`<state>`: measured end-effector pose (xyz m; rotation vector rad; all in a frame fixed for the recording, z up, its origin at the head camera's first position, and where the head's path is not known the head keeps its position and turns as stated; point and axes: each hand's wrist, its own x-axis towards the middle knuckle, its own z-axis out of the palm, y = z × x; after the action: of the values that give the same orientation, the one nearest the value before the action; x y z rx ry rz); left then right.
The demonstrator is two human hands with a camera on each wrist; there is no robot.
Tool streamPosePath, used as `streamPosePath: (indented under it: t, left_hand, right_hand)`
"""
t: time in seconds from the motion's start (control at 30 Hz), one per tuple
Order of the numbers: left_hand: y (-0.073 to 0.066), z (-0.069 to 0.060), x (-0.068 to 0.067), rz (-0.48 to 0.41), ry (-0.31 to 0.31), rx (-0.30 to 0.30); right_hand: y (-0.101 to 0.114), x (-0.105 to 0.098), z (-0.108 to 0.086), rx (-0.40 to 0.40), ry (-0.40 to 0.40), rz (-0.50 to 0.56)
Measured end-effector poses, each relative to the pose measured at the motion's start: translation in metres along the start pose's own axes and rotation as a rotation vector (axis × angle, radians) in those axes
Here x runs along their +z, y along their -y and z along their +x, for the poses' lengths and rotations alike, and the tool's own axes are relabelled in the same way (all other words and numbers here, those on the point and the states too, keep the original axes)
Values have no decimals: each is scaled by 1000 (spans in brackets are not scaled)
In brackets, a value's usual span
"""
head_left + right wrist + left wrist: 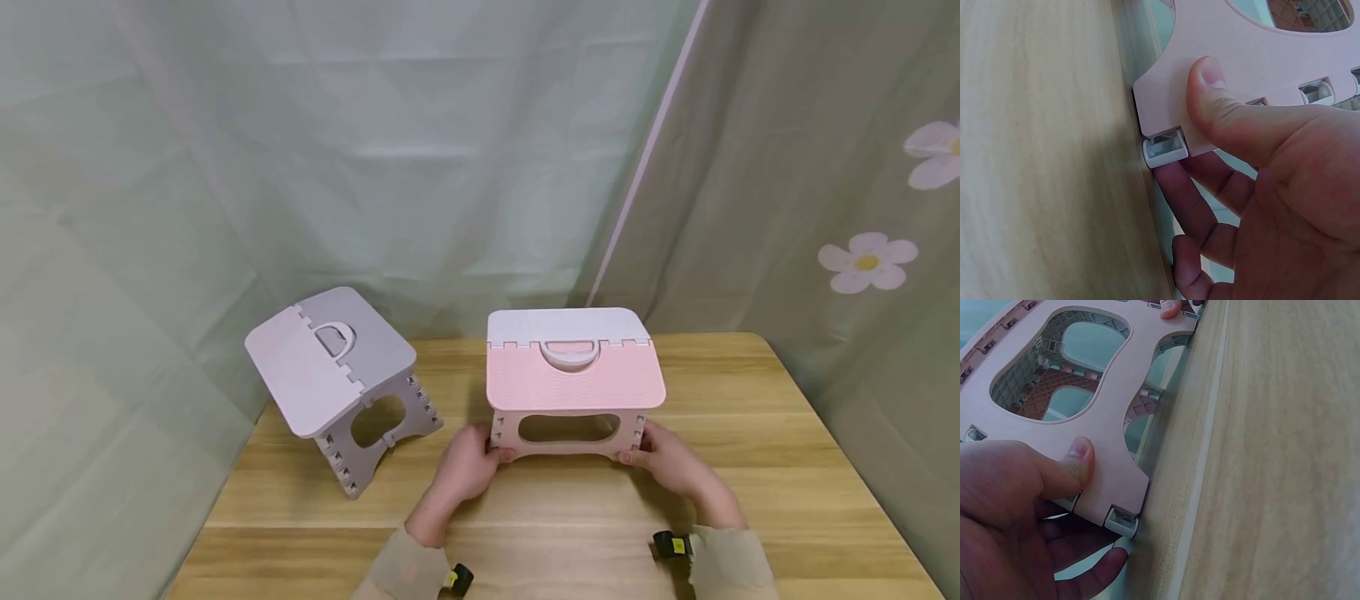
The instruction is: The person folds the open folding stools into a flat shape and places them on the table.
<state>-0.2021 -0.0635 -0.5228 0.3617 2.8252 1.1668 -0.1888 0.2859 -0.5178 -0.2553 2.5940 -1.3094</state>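
A pink and white folding step stool (pixel 576 383) stands unfolded on the wooden table, its white handle lying on the seat. My left hand (pixel 468 460) grips its left front leg low down; in the left wrist view the thumb (pixel 1075 469) presses the pink panel and the other fingers go behind the leg. At the opposite side, my right hand (pixel 670 457) holds the right front leg the same way, with its thumb (pixel 1213 94) on the front panel near the foot. Parts of the fingers are hidden behind the legs.
A grey and pale pink folding stool (pixel 333 358) stands unfolded and angled at the table's left. The wooden table (pixel 780 467) reaches back to a pale green curtain (pixel 450 167). To the right hangs a darker curtain (pixel 757 208) with white flowers.
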Motion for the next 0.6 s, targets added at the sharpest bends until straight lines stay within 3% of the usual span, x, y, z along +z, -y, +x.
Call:
streamPosePath:
  t: [0.6]
  left_hand:
    - [2,1,1,1,-6,27]
  right_hand:
    - [-2,2,1,26,-29,-23]
